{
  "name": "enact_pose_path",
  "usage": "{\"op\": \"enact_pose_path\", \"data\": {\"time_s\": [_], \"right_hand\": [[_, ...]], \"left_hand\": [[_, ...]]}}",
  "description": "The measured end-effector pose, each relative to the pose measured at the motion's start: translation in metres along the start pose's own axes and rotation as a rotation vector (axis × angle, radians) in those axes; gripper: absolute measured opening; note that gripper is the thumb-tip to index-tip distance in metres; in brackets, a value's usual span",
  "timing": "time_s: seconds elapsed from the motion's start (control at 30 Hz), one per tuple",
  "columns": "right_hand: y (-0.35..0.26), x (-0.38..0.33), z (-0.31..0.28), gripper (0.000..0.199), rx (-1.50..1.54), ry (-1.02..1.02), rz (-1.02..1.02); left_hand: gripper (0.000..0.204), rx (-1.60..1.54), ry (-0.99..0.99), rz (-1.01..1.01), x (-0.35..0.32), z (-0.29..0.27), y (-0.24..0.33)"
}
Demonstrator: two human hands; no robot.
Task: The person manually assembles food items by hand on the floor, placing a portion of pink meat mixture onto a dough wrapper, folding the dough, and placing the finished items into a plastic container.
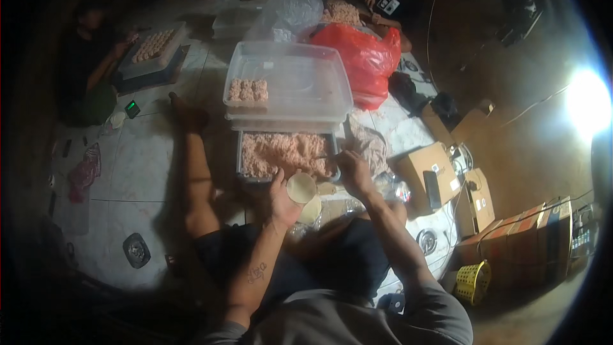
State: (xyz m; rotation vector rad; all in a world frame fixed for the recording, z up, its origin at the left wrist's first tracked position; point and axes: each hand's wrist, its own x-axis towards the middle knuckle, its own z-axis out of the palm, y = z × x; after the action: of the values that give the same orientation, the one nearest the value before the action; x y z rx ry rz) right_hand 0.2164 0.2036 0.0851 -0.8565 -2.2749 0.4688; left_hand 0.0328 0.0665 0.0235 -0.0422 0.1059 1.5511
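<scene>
My left hand [285, 203] is closed at the edge of a round, pale dough wrapper [301, 188], which lies flat over the fingers. More round wrappers [311, 209] show just below it. My right hand [352, 169] is closed around a thin utensil [327, 157] whose far end meets the minced filling [281, 152]; its exact shape is too small to tell. That pink filling lies in a dark-rimmed tray [239, 165] in front of me. Beyond it stands a clear plastic box [300, 83] with several filled dumplings [248, 91] grouped in its left near corner.
A red plastic bag [364, 61] and a clear bag [290, 9] stand behind the box. Crumpled cloth [370, 145] and cardboard boxes [426, 176] are at the right, with a yellow basket [472, 283]. One person [89, 57] sits far left by a dumpling tray [153, 46]; another [396, 0] sits far right.
</scene>
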Motion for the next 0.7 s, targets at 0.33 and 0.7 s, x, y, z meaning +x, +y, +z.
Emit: {"op": "enact_pose_path", "data": {"time_s": [0.33, 0.7], "right_hand": [[-0.055, -0.031, 0.009, 0.017, 0.626, 0.084, 0.284], [-0.091, -0.063, 0.030, 0.028, 0.304, 0.108, 0.008]], "left_hand": [[0.084, -0.053, -0.066, 0.093, -0.007, 0.014, 0.008], [0.099, 0.052, -0.097, 0.292, -0.010, 0.056, 0.010]]}}
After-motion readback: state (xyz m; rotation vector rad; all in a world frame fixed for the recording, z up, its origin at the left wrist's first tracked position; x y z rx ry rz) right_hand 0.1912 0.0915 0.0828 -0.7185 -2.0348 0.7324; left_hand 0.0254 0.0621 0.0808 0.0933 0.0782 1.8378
